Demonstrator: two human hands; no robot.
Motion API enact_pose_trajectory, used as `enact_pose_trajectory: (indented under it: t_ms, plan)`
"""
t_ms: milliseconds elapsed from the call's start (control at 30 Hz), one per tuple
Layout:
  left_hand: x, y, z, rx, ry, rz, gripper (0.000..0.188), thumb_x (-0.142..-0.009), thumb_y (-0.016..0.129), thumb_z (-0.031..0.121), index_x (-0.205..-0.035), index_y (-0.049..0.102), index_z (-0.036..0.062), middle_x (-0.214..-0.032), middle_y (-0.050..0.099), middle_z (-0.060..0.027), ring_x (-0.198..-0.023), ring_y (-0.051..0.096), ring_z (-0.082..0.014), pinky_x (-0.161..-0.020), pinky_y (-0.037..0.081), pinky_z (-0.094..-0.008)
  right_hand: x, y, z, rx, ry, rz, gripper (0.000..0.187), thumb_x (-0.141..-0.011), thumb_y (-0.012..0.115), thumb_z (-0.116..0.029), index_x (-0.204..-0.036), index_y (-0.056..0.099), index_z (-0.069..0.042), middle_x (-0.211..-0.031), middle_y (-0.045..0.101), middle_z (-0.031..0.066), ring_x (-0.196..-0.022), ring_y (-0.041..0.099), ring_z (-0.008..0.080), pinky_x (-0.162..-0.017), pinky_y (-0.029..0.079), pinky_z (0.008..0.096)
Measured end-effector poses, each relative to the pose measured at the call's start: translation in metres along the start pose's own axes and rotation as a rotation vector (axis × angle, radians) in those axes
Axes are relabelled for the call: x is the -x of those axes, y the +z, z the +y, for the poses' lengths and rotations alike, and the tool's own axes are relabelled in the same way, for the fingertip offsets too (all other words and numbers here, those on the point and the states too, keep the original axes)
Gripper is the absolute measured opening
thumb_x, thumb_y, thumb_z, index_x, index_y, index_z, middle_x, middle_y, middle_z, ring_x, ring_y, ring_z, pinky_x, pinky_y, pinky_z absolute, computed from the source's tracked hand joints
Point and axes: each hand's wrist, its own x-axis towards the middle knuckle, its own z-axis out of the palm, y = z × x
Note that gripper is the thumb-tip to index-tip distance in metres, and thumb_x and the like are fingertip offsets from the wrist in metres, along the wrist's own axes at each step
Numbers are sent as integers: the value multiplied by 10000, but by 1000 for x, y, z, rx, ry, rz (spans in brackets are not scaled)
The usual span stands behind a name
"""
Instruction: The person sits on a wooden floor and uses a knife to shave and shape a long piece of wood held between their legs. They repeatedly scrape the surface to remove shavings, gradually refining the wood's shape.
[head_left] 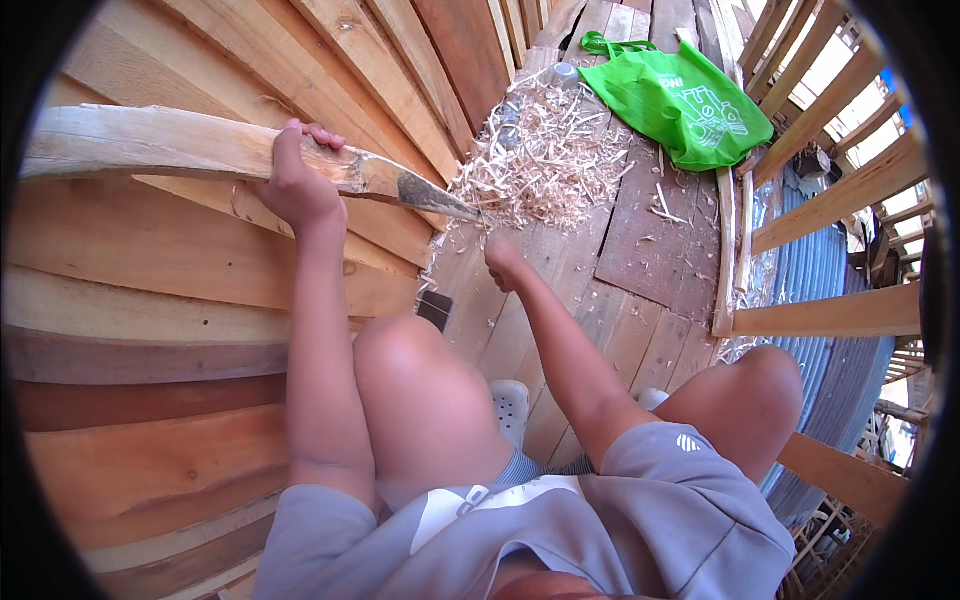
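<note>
A long pale length of wood runs from the far left toward the middle, narrowing to a dark grey tapered end. My left hand is wrapped around it, fingers over its upper edge. Just below the tapered tip, my right hand is closed in a fist; what it holds, if anything, is hidden. Beyond the tip, a heap of curled wood shavings covers part of the plank floor.
A wall of overlapping wooden boards rises close on my left. A green bag lies beyond the shavings, near a clear container. Wooden rails line the right, with blue corrugated sheeting behind. A dark block lies by my knee.
</note>
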Motion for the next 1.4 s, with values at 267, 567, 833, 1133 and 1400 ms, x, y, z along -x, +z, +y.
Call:
enact_pose_trajectory:
  t_ms: [267, 567, 833, 1133, 1400]
  plan:
    - [6, 1, 6, -85, -1, 131, 91, -860, 569, 47, -855, 494, -6, -707, 528, -79, -606, 528, -189, -598, 486, -326, 65, 35, -68, 109, -349, 70, 481, -970, 279, -413, -625, 376, -92, -500, 393, 36, -381, 348, 162, -354, 256, 374]
    - [4, -6, 2, -254, 20, 119, 74, -875, 555, 82, -867, 496, 38, -749, 523, -45, -729, 529, -153, -748, 476, -336, 96, 62, -85, 274, -675, 235, 587, -961, 275, -373, -837, 648, 64, -762, 651, 267, -693, 630, 411, -691, 488, 506]
    - [20, 25, -7, -401, 184, 257, 167, -949, 475, 82, -1062, 458, -39, -751, 526, -75, -581, 495, -141, -567, 508, -304, 7, 4, -3, 568, -628, 298, 452, -941, 353, -222, -1007, 692, 70, -1006, 667, 330, -1001, 649, 465, -871, 501, 521]
    - [18, 11, -9, -456, 269, 387, 294, -989, 483, 121, -1218, 414, -50, -692, 488, -45, -546, 454, -116, -480, 421, -275, 132, 70, -96, 253, -616, 213, 599, -973, 306, -334, -893, 677, 130, -928, 634, 391, -963, 620, 546, -936, 453, 553]
    - [21, 30, -15, -397, 289, 377, 229, -995, 490, 131, -1138, 442, -41, -704, 488, -26, -521, 421, -96, -438, 376, -252, 29, 47, -23, 138, -682, 338, 590, -981, 296, -312, -843, 667, 126, -911, 623, 397, -930, 631, 527, -901, 464, 549]
